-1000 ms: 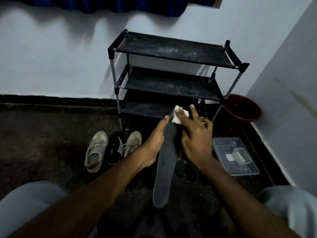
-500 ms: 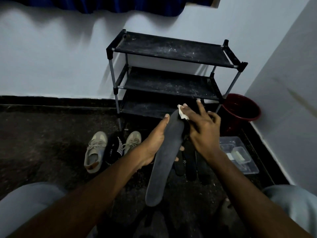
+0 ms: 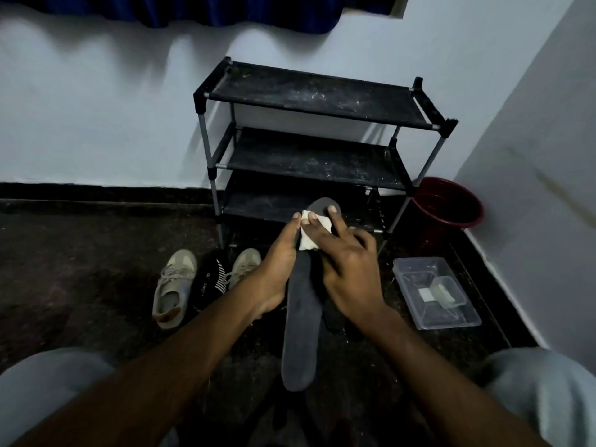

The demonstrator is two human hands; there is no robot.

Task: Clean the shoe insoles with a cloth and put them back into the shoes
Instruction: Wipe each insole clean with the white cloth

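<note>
The person sits low over the dark, rough floor and holds up a long, dark grey insole. Its rounded toe end points toward the black shoe rack, whose fabric shelves are dusty. The left hand grips the insole at its left edge. The thumb lies along the front and the other fingers are hidden behind. The right hand is flat, with straight fingers pressing a small white folded cloth on the upper part of the insole (one fingertip reaches past the cloth onto the matte surface). Two beige laced sneakers lie on the floor to the left. A clear plastic box and a round dark red bucket stand to the right.
</note>
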